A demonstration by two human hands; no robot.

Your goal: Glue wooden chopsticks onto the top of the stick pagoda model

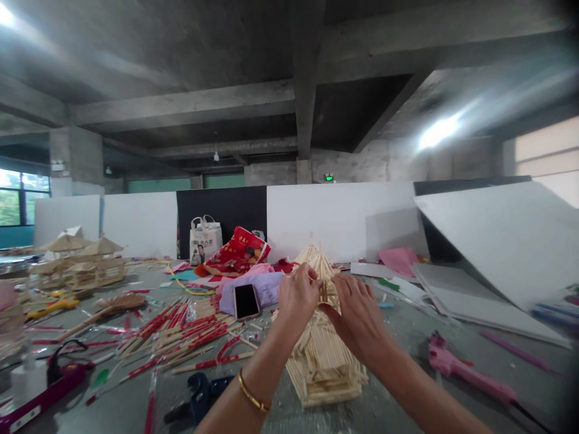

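A model pavilion [328,352] built of thin pale wooden sticks stands in front of me, with a pointed stick roof [311,252] at its far end. My left hand [299,292] is closed at the left side of its upper part, fingertips pinched together; what sits between them is too small to make out. From the right, my right hand [359,304] curves around the same upper part, its fingers against the sticks and its thumb lower down. Both hands hide much of the middle of the model. A gold bangle [251,393] circles my left wrist.
Left of the model lie loose red-ended sticks [181,331], a phone [246,301] on purple cloth and a dark clamp-like tool [201,392]. A pink glue gun [470,367] lies right, below white boards [479,301]. Other stick models [81,265] and a power strip [45,395] are at left.
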